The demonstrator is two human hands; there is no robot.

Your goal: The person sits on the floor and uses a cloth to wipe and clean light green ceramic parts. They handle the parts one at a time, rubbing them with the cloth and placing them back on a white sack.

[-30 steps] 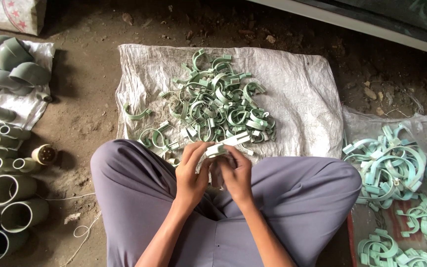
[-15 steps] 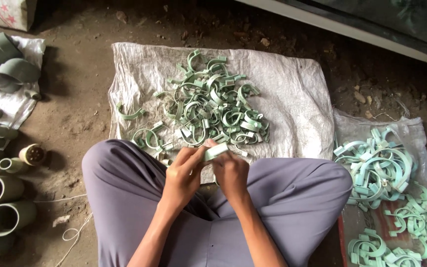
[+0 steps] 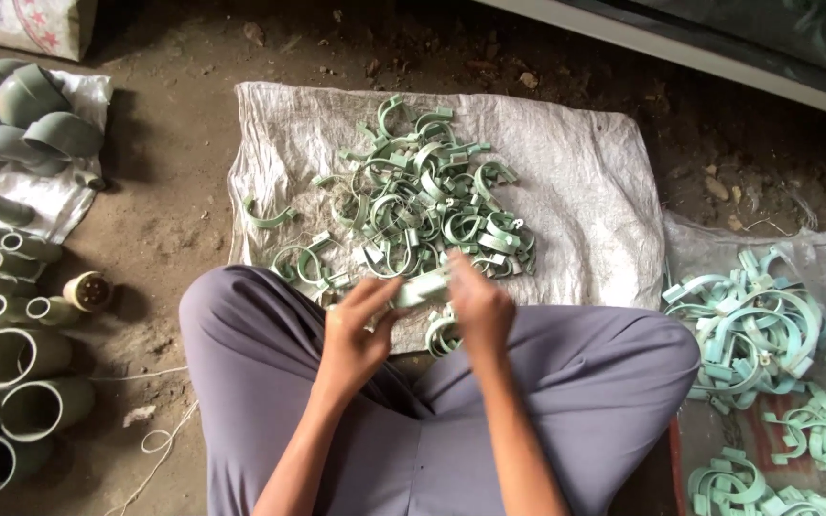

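Observation:
I sit cross-legged on the ground in grey trousers. My left hand point(image 3: 354, 330) and my right hand point(image 3: 478, 306) together grip one pale green plastic pipe clamp point(image 3: 421, 287) just above my lap. Right beyond my hands lies a heap of the same green clamps point(image 3: 418, 196) on a white woven sack point(image 3: 585, 191). Another clamp point(image 3: 442, 334) rests below my right hand at the sack's near edge.
A second pile of larger green clamps point(image 3: 752, 330) lies on a sack to my right. Grey pipe elbows point(image 3: 26, 119) and short pipe pieces point(image 3: 2, 382) are laid out on the left. A loose string point(image 3: 155, 444) lies on the dirt floor.
The view has shifted slightly. Both hands stay together on the clamp, turning it a little in front of the heap.

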